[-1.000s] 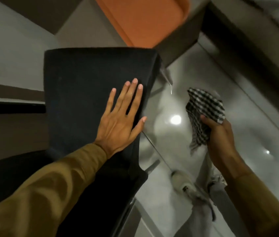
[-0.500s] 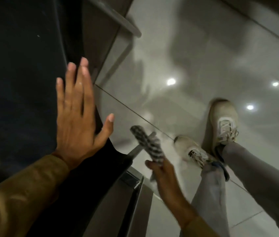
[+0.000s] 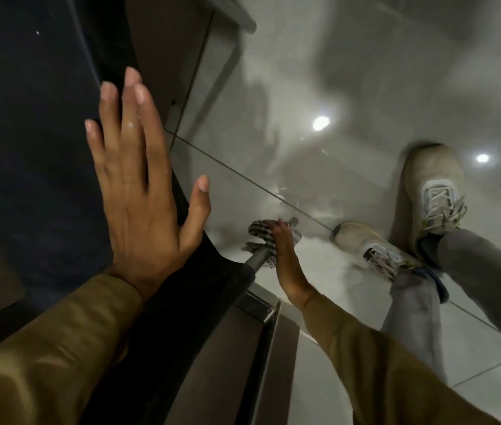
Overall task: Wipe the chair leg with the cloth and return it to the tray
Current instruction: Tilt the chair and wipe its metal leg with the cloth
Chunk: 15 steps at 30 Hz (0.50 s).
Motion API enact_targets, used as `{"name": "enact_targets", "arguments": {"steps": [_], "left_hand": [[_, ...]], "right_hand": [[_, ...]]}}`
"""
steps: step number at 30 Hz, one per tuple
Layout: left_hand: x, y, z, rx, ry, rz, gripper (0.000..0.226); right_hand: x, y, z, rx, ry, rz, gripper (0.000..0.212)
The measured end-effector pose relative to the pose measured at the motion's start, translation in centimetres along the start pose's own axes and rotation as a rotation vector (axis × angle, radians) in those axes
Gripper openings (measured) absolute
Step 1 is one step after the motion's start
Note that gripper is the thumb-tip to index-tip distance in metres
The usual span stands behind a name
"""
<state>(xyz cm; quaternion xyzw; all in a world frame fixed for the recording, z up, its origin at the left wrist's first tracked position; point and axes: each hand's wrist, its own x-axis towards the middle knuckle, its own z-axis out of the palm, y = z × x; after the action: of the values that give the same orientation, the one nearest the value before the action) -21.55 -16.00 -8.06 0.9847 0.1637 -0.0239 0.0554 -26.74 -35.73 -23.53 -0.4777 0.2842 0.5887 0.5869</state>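
Note:
My left hand [image 3: 142, 191] lies flat and open, fingers spread, on the dark chair back [image 3: 28, 148]. Low by the floor, my right hand [image 3: 286, 262] grips the black-and-white checked cloth [image 3: 263, 236], which is wrapped around the thin grey metal chair leg [image 3: 257, 259]. The leg slants down from under the dark seat toward the tiled floor; its lower end sticks out just past the cloth. The tray is out of view.
My two feet in pale sneakers [image 3: 427, 194] and grey trousers stand on the glossy grey tile floor [image 3: 335, 72] right of the leg. A second chair leg [image 3: 212, 87] runs down at the top centre. A metal frame [image 3: 261, 317] lies under the seat.
The view has tipped down from the chair top and orange tray to the floor. My right hand has dropped with the cloth and closed it around the chair leg. My left hand stays on the chair.

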Motion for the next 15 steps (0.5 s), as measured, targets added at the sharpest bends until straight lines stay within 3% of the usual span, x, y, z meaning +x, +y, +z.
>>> {"name": "enact_targets", "arguments": {"steps": [2, 6, 9, 12, 15], "left_hand": [[0.1, -0.1, 0.1, 0.005, 0.003, 0.001, 0.079], [0.2, -0.4, 0.3, 0.015, 0.009, 0.012, 0.078], [0.1, -0.7, 0.6, 0.001, 0.020, 0.018, 0.078], [0.1, -0.6, 0.7, -0.019, 0.036, 0.016, 0.077], [0.0, -0.6, 0.5, -0.016, 0.032, 0.009, 0.077]], "right_hand": [[-0.3, -0.2, 0.6, 0.059, 0.012, 0.016, 0.036], [-5.6, 0.1, 2.8, 0.039, -0.003, 0.021, 0.036], [-8.5, 1.2, 3.6, -0.042, -0.074, -0.026, 0.057], [-5.7, 1.2, 3.3, -0.109, -0.047, -0.092, 0.056], [0.1, 1.1, 1.4, -0.076, 0.076, 0.007, 0.065]]}}
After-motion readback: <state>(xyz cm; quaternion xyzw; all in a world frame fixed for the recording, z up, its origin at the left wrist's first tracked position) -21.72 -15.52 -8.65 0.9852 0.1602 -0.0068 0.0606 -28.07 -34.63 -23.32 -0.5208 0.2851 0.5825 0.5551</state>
